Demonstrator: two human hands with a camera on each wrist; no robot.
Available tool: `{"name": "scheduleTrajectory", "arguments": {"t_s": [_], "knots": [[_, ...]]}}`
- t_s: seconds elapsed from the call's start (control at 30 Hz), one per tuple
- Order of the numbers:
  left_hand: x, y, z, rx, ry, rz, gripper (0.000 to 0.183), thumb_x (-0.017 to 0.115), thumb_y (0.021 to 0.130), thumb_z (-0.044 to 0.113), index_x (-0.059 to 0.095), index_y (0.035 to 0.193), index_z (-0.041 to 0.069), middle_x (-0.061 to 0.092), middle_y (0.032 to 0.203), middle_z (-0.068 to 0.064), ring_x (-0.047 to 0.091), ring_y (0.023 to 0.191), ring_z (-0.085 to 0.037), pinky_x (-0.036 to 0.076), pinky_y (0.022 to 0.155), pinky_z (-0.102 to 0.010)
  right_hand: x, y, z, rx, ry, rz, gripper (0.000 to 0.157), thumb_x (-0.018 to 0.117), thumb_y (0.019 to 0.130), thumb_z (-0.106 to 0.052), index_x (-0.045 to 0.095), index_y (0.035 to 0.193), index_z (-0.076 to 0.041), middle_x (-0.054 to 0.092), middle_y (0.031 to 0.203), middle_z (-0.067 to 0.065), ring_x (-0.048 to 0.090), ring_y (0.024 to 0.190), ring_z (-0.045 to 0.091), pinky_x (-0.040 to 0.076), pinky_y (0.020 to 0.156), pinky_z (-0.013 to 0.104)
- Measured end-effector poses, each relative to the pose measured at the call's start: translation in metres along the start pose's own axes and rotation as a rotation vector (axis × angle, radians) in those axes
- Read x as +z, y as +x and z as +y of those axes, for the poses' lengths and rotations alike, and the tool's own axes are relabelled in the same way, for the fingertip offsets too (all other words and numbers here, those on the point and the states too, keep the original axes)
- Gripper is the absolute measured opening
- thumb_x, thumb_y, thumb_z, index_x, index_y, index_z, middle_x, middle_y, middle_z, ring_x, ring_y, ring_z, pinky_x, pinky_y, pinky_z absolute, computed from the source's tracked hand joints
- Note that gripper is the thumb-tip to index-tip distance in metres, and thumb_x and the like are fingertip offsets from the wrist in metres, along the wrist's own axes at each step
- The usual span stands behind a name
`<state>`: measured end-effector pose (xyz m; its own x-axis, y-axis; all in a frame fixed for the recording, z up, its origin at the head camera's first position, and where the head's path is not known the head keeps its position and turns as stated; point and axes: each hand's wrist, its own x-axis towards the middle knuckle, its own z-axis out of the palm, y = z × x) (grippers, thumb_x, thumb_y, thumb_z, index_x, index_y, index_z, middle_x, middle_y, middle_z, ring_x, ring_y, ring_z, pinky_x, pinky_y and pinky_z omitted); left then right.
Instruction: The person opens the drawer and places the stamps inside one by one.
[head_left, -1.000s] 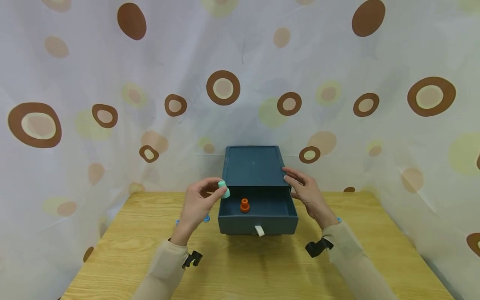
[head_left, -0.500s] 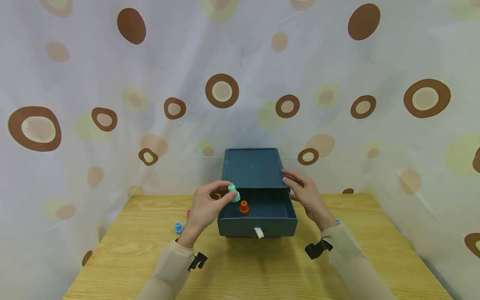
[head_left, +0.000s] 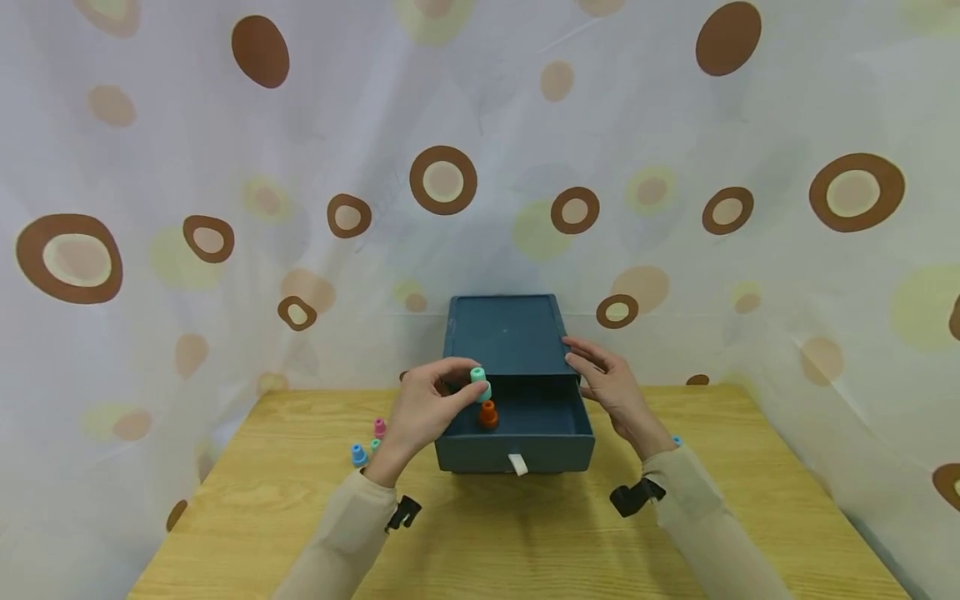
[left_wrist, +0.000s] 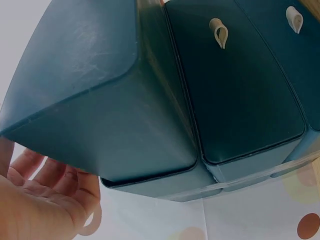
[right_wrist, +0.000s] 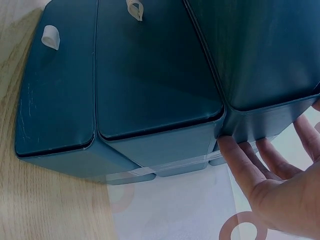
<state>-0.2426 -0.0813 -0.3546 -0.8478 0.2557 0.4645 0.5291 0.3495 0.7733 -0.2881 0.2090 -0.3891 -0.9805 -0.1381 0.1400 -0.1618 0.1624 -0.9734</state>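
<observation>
My left hand (head_left: 432, 406) pinches a mint-green stepped plastic peg (head_left: 477, 374) between thumb and fingers, above the left part of the pulled-out top drawer (head_left: 517, 452). Just below it an orange stepped peg (head_left: 488, 415) stands upright inside that drawer. My right hand (head_left: 615, 385) rests its extended fingers against the right side of the dark blue drawer cabinet (head_left: 504, 333); the right wrist view shows the fingertips (right_wrist: 227, 145) touching the cabinet wall. In the left wrist view, the left hand (left_wrist: 50, 192) is beside the drawer, and the mint-green peg is hidden there.
Left of the cabinet, a blue peg (head_left: 359, 455), a pink peg (head_left: 379, 427) and a partly hidden green peg (head_left: 376, 446) stand on the wooden table (head_left: 255, 492). Another blue piece (head_left: 677, 440) shows beside the right sleeve. Two lower drawers are closed, with pale pull tabs (left_wrist: 218, 33).
My left hand has moved right with the mint-green peg, from the drawer's left edge to over its inside. The pegs on the left table came into view. My right hand stays put.
</observation>
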Motion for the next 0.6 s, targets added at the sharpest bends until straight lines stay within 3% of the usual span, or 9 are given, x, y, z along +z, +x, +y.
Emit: {"name": "scheduleTrajectory", "arguments": {"t_s": [0.37,0.6], "knots": [[0.009,0.007,0.003,0.032,-0.014,-0.083,0.025,0.073,0.09,0.024,0.073,0.111,0.011,0.074,0.093,0.004,0.064,0.073,-0.015,0.052,0.065,-0.026,-0.001,-0.002,-0.002,-0.003,0.009,0.001,0.056,0.055,0.1,-0.041,0.043,0.149,-0.016,0.037,0.154,0.012,0.03,0.146,0.034,0.035,0.11,0.06],[0.011,0.014,0.006,0.023,0.03,-0.117,0.025,0.073,0.089,0.025,0.073,0.112,0.014,0.073,0.094,0.005,0.064,0.07,-0.016,0.054,0.064,-0.029,0.001,0.0,-0.001,-0.004,0.017,-0.002,0.057,0.055,0.1,-0.041,0.043,0.149,-0.015,0.037,0.155,0.013,0.029,0.146,0.034,0.035,0.11,0.06]]}}
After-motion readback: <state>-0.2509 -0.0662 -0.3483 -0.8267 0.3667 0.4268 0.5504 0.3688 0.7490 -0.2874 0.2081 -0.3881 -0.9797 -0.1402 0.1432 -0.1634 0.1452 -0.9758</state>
